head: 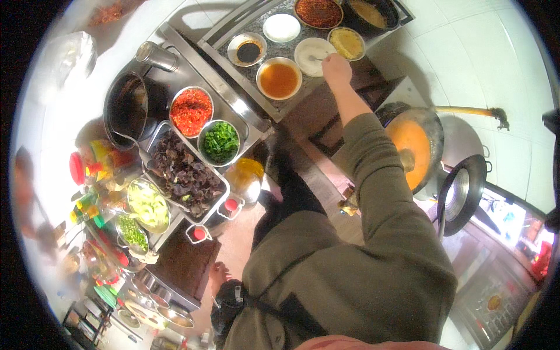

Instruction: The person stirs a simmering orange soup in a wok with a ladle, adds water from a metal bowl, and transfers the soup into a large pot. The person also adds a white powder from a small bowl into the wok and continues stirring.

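Note:
My right hand (337, 70) is closed on the handle of a metal spoon (316, 58), whose bowl end rests in white granules in a round bowl (306, 49). Right beside it are a bowl of yellow minced paste (347, 43), a bowl of orange-brown liquid (279, 78), a bowl of dark sauce (248, 51) and a bowl of white powder (281, 28). A pot of red chili flakes (318, 12) stands behind. Low at my side hangs my left hand (219, 274), its fingers loosely bent and slightly apart, with nothing visible in it.
On the right, a wok (413, 144) holds orange liquid and a ladle; an empty black pan (463, 194) leans nearby. The left counter bears a tray of dark wood-ear fungus (186, 175), chopped red chili (191, 111), chopped greens (221, 142), a black pot (127, 105) and an oil jug (245, 177).

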`<state>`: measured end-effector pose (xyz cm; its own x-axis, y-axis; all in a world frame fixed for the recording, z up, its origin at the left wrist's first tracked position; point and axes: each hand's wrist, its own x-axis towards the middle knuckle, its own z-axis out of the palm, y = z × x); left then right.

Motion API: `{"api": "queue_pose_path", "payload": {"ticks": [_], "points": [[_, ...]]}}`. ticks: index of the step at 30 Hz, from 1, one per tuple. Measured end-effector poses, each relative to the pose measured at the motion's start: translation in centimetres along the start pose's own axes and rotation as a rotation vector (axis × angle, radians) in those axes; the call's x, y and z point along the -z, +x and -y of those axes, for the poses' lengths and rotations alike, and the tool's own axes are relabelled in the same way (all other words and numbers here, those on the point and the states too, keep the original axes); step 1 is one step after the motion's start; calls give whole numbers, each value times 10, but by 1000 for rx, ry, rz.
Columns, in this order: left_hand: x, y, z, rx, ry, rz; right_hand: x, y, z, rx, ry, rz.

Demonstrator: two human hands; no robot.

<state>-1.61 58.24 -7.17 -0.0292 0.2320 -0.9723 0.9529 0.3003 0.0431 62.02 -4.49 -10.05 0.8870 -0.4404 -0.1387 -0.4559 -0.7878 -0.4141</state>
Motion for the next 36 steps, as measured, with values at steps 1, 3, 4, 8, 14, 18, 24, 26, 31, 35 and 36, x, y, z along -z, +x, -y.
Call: {"api": "queue_pose_path", "payload": {"ticks": [1, 3, 4, 8, 14, 18, 24, 26, 31, 35, 36], "points": [[-1, -3, 9, -116, 72, -5, -4, 2, -2, -3, 12, 9], [-7, -6, 17, -274, 201, -37, -9, 6, -5, 2, 28, 26], [-10, -7, 16, -315, 257, -67, -11, 6, -8, 11, 33, 37], [-18, -6, -12, -148, 133, -20, -13, 3, -17, -34, 180, 50], [-35, 0, -55, -261, 261, 35, 27, -48, -36, -436, 1299, 168], [-50, -3, -83, -215, 105, 206, 77, -122, -66, -520, 2126, 209], [-75, -56, -114, -402, 403, 52, 61, -121, -69, -525, 1609, 5], [-79, -75, -118, -360, 289, 144, 36, -91, -51, -290, 915, -119], [-61, -77, -89, -418, 292, -62, 20, -79, -9, 93, 394, -153], [-24, -26, -47, -585, 311, -5, 72, -165, -19, 180, 501, -195], [-17, -8, -41, -690, 374, 56, 91, -188, -36, 214, 434, -251]]}}
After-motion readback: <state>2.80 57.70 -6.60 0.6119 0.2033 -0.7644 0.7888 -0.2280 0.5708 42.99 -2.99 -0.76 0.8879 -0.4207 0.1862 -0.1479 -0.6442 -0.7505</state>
